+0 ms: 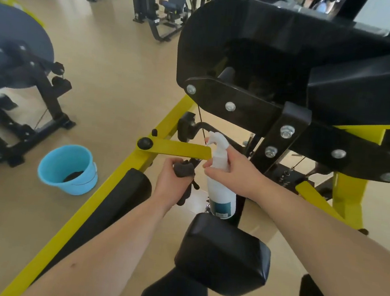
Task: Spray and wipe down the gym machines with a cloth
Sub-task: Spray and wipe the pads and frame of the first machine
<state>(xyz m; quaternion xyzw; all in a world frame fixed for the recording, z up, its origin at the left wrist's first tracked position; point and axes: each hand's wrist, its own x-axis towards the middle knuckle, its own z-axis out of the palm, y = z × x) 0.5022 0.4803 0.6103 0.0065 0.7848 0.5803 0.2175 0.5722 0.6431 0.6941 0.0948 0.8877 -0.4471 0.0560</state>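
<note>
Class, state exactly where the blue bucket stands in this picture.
In the head view the blue bucket stands on the floor at left, just outside the yellow frame rail, left of the left hand.

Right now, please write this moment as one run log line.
left hand: grips grey cloth | right hand: holds spray bottle | bottle beside yellow bar | blue bucket on floor

Glossy painted metal frame (pixel 105 194); seemingly plastic bottle (pixel 220 192); matt cloth (pixel 185 170).

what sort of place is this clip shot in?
A gym, likely commercial: a yellow-framed machine with black pads up close, and more weight machines across the tan floor behind. The right hand holds a spray bottle, the left hand a dark cloth.
</note>
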